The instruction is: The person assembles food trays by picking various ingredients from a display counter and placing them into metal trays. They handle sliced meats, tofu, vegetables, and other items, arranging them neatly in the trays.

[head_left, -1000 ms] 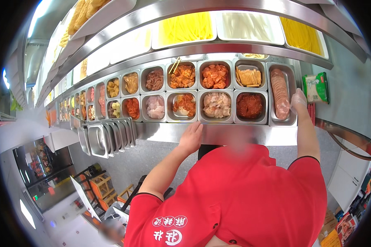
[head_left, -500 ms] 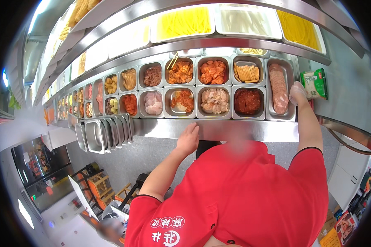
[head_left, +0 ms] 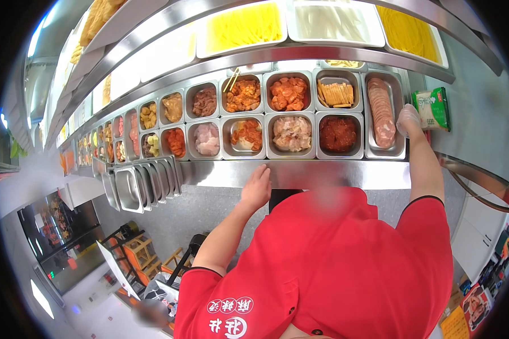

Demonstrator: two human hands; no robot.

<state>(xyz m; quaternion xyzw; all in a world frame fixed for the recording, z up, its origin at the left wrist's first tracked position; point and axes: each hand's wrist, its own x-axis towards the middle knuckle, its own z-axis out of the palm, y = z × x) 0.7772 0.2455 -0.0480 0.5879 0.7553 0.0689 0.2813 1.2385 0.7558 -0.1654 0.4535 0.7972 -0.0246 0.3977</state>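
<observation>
My left hand, bare, rests at the steel front edge of the counter with its fingers stretched out and nothing in it. On the far right, my right hand wears a clear glove and lies at the right rim of a long steel tray. How its fingers are bent does not show clearly. Overlapping round slices of pink meat fill that tray. Just right of the gloved hand lies a green and white packet. Left of the long tray sits a pan of dark red marinated meat.
Two rows of steel pans hold raw meats, including pale chunks and red-orange pieces with tongs. Nested empty pans hang at the counter's front left. A steel shelf overhead carries white trays of yellow noodles.
The whole view has shifted slightly, with the pans a little higher in the picture. Both hands stay at the same spots on the counter and the tray rim.
</observation>
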